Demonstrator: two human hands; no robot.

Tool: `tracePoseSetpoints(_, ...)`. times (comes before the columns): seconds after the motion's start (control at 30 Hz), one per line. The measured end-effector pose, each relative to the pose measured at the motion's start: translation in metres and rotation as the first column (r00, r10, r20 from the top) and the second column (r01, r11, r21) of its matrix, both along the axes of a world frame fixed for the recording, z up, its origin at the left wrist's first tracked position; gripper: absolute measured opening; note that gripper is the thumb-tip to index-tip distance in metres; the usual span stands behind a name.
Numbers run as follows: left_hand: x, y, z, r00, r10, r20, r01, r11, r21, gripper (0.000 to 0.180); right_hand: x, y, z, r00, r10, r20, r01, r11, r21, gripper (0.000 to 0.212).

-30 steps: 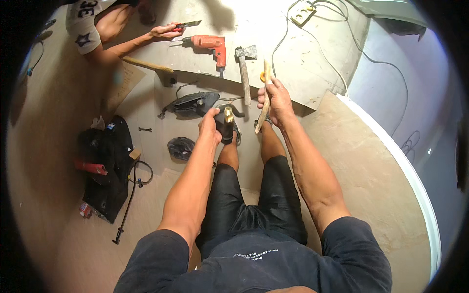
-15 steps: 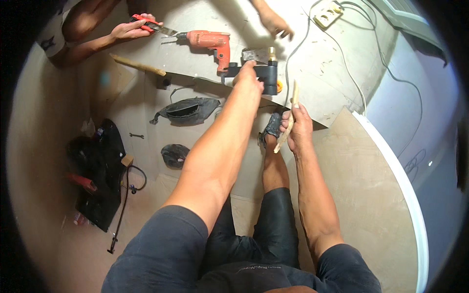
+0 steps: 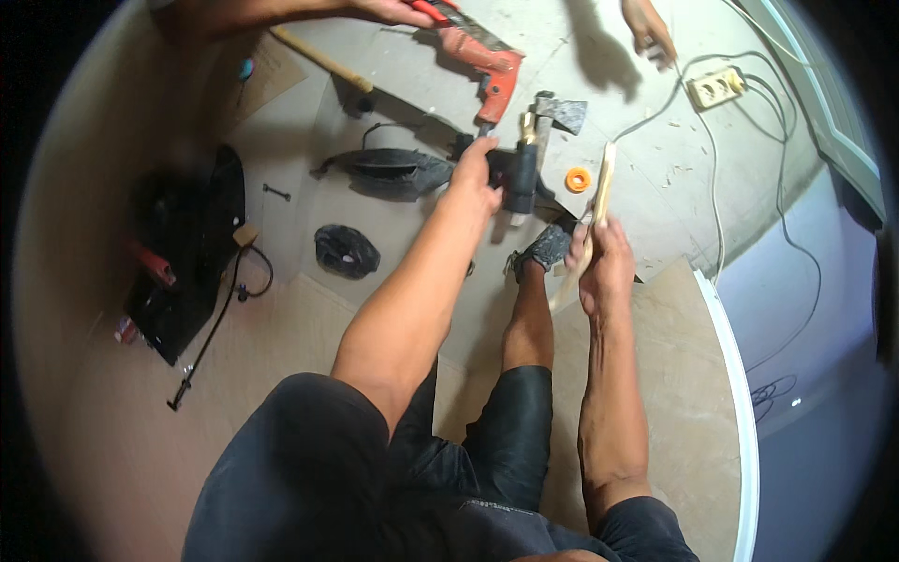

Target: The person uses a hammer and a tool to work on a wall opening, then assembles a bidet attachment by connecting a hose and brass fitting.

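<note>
My left hand [image 3: 476, 183] is closed around a black pipe fitting [image 3: 522, 178] with a brass threaded end [image 3: 529, 128], holding it up over the work surface's near edge. To the right, my right hand [image 3: 607, 262] grips a thin, pale wooden stick [image 3: 604, 183] that points away from me. Between the two lies an orange-rimmed tape roll [image 3: 579, 179]. Just beyond the fitting rests a hatchet [image 3: 564, 114]. A red power drill [image 3: 496, 77] lies farther off, and another person's hand [image 3: 389, 9] holds red-handled pliers [image 3: 459, 17] over it.
Another person's open hand [image 3: 648, 37] hovers at the far right, near a power strip [image 3: 716, 87] with trailing cables. A wooden handle [image 3: 323, 58] lies far left. Below are a black waist bag [image 3: 398, 173], a black cap-like item [image 3: 346, 251], a wrench [image 3: 276, 192] and a hose [image 3: 211, 375].
The view has shifted. My left hand has drawn the fitting nearer, left of the tape roll, exposing the hatchet. My right hand still holds the stick. The other person's pliers have moved over the drill.
</note>
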State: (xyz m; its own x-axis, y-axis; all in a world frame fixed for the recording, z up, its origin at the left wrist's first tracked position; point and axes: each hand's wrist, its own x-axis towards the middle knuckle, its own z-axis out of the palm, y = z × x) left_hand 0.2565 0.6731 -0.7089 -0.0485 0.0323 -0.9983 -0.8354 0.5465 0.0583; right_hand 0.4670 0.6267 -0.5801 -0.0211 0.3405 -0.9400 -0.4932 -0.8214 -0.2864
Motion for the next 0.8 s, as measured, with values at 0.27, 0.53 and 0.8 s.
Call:
tracePoseSetpoints(0.27,-0.154,-0.134,-0.017,0.949,0.115,-0.294,-0.187,0.955,-0.231,0.034,-0.083,0.087,-0.032,0.998,-0.034,-0.054,0.049,0.95,0.309,0.03)
tracePoseSetpoints(0.53,-0.244,-0.223,-0.037,0.895,0.09,-0.437,-0.296,0.852,-0.431,0.047,-0.131,0.102,-0.058,0.998,0.005,0.057,-0.036,0.829,0.559,0.03)
tracePoseSetpoints(0.8,-0.287,-0.323,-0.05,0.843,0.293,-0.451,-0.474,0.801,-0.365,0.048,-0.128,0.037,-0.056,0.929,0.215,0.303,-0.331,0.849,0.412,0.054)
